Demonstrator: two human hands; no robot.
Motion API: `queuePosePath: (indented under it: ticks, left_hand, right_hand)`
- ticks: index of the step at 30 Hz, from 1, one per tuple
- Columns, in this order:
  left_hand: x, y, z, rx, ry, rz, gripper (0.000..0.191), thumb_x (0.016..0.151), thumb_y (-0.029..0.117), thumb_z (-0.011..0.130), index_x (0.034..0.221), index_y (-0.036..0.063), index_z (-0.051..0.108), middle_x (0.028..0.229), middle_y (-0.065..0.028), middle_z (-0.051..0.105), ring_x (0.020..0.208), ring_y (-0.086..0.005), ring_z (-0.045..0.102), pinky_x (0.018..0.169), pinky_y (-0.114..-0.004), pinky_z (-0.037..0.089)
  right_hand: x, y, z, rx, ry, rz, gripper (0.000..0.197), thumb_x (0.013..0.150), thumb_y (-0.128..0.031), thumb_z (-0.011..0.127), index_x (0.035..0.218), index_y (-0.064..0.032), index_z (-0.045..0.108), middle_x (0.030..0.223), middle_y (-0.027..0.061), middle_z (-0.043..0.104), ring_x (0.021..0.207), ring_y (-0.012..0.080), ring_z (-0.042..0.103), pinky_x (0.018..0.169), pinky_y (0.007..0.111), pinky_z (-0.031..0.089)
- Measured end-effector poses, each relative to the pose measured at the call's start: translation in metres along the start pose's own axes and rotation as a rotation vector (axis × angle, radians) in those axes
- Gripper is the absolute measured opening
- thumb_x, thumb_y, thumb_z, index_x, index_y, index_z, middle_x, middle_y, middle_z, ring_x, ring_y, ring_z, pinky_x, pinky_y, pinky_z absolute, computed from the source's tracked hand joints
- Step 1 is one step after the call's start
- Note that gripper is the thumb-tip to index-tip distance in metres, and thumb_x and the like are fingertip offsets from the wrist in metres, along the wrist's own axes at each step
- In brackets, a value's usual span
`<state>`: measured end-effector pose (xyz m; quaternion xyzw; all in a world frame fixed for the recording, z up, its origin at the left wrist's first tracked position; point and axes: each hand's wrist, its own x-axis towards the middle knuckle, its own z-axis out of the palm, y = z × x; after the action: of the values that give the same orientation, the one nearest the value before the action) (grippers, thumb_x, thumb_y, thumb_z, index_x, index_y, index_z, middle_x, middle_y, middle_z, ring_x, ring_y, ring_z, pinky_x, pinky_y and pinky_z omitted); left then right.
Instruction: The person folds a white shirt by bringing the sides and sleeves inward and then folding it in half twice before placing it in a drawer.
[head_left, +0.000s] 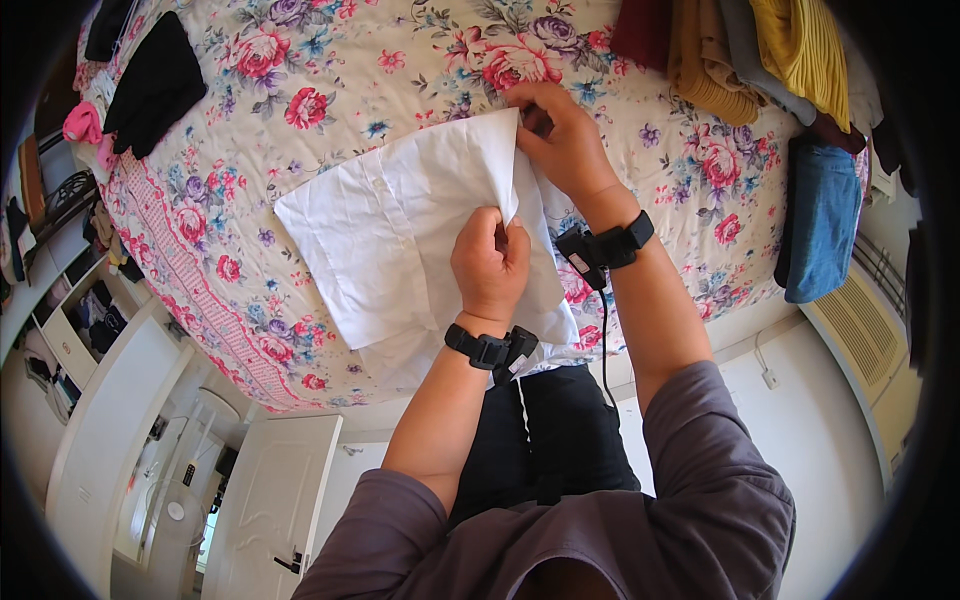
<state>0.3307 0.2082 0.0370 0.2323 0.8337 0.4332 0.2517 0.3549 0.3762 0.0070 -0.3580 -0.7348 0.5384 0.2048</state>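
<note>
A white buttoned shirt (360, 232), partly folded, lies on a bed with a floral cover (420, 67). My left hand (491, 259) pinches a fold of its fabric near the right side, thumb against curled fingers. Farther from me and to the right, my right hand (559, 139) is at the shirt's upper right corner, thumb and fingers curved around the cloth edge; whether they grip it is hard to tell. Each wrist wears a black strap with a small device, and a cable hangs from the right one.
Folded clothes, among them a yellow ribbed garment (802, 52), are piled at the upper right beside folded blue jeans (821, 217). A black garment (157, 86) lies at the upper left. The bed's near edge runs in front of my legs; a white door (270, 495) stands at the lower left.
</note>
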Motion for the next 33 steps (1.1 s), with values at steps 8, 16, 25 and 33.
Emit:
queuePosePath:
  ticks: [8,16,25,33]
  left_hand:
    - [0.007,-0.003,0.007,0.189,-0.044,0.176,0.017,0.085,0.014,0.07,0.081,0.0069,0.056,0.063,-0.0067,0.056,0.054,-0.0253,0.054,0.052,-0.036,0.044]
    - [-0.02,-0.005,-0.035,0.227,-0.167,0.285,0.006,0.09,0.012,0.062,0.093,0.0083,0.059,0.081,-0.008,0.062,0.072,-0.0322,0.058,0.066,-0.041,0.045]
    - [-0.051,-0.013,-0.067,0.27,-0.133,0.212,0.006,0.092,0.013,0.06,0.095,0.0081,0.06,0.083,-0.0079,0.064,0.073,-0.0321,0.06,0.067,-0.042,0.047]
    - [-0.031,-0.014,-0.075,0.297,-0.135,0.312,0.008,0.093,0.01,0.059,0.098,0.0047,0.061,0.084,-0.0107,0.066,0.068,-0.0286,0.062,0.065,-0.038,0.05]
  right_hand:
    - [0.01,0.019,0.006,-0.064,0.011,0.088,0.019,0.084,-0.004,0.066,0.102,-0.0083,0.07,0.089,0.0081,0.068,0.075,0.0196,0.064,0.07,0.031,0.052]
    - [-0.054,-0.017,-0.018,0.057,-0.025,0.424,0.018,0.09,-0.017,0.071,0.095,-0.0012,0.063,0.081,0.0047,0.066,0.071,0.0128,0.06,0.066,0.028,0.05]
    - [-0.114,-0.025,-0.009,0.039,-0.118,0.708,0.022,0.086,-0.019,0.073,0.093,0.0001,0.065,0.075,0.004,0.065,0.068,0.0095,0.059,0.06,0.027,0.048]
    - [-0.137,-0.029,-0.005,-0.11,0.032,0.526,0.023,0.086,-0.011,0.068,0.106,-0.0015,0.062,0.09,0.01,0.069,0.077,0.0244,0.065,0.071,0.034,0.052]
